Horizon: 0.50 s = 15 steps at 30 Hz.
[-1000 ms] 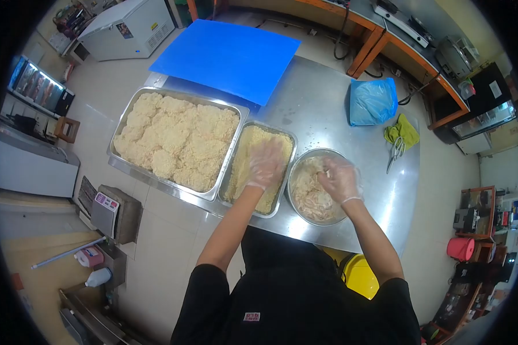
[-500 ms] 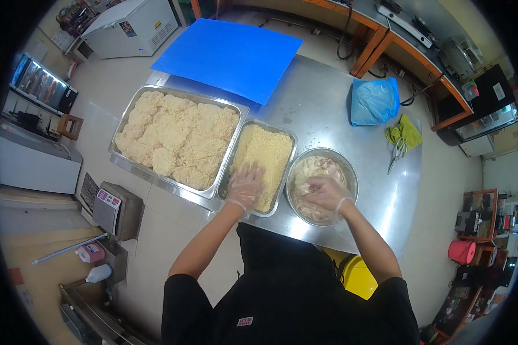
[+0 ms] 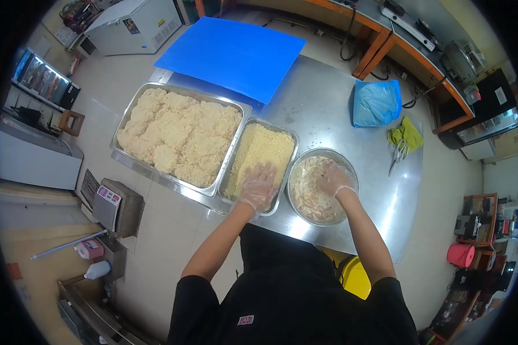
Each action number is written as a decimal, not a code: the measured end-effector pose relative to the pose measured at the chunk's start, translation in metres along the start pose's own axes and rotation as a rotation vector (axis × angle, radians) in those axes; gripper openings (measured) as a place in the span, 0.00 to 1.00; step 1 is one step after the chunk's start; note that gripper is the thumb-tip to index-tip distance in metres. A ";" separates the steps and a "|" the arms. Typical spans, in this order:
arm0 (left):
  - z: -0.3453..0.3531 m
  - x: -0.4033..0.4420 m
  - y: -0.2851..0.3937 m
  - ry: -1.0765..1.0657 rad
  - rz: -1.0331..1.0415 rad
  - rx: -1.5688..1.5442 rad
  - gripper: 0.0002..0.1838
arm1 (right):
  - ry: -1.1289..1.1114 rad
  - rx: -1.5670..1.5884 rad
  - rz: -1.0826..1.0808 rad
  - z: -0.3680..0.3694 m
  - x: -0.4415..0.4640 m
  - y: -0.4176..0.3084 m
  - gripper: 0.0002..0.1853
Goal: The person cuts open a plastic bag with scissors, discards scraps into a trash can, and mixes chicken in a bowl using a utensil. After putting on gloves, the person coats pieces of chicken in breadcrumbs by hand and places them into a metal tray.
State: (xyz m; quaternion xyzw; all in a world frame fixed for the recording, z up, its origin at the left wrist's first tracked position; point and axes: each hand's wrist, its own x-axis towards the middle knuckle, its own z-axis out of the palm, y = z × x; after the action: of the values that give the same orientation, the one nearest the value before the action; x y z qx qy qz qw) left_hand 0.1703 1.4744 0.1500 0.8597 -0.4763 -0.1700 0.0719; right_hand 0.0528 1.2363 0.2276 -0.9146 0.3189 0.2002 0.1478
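Note:
My left hand (image 3: 260, 185), in a clear plastic glove, lies open with fingers spread on pale yellow crumbs (image 3: 265, 144). Those crumbs fill a narrow metal tray (image 3: 290, 167). On the right stands a round metal bowl (image 3: 293, 202) of pale, wet strips (image 3: 313, 195), perhaps meat in batter. Inside its right half is my gloved right hand (image 3: 334, 179), fingers reaching out over the strips; I see nothing held, though the fingertips are partly hidden. Left of the crumbs, a large metal tray (image 3: 243, 123) is filled with crumb-coated pieces (image 3: 178, 135).
All these stand on a steel table (image 3: 316, 86). A blue board (image 3: 230, 54) covers its far left part. A blue plastic bag (image 3: 377, 103), a green cloth (image 3: 406, 135) and scissors (image 3: 398, 156) lie on the right. Below the near edge is a yellow container (image 3: 357, 279).
My right hand has moved toward the far right side of the bowl, its fingers less bunched, and more strips show. My left hand has shifted slightly right on the crumbs.

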 end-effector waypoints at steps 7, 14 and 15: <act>0.000 -0.053 -0.016 0.014 -0.039 0.040 0.36 | 0.230 0.029 -0.217 0.039 0.013 0.013 0.19; 0.024 -0.046 -0.017 0.285 -0.236 -0.042 0.35 | 0.137 0.387 -0.160 -0.031 -0.043 -0.016 0.16; 0.026 -0.044 -0.016 0.307 -0.258 -0.043 0.35 | 0.192 0.359 -0.208 -0.032 -0.047 -0.016 0.16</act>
State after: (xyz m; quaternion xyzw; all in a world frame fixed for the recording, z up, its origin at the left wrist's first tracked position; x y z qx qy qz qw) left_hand 0.1526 1.5209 0.1309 0.9276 -0.3420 -0.0551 0.1398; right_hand 0.0376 1.2604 0.2796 -0.9163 0.2662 0.0358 0.2971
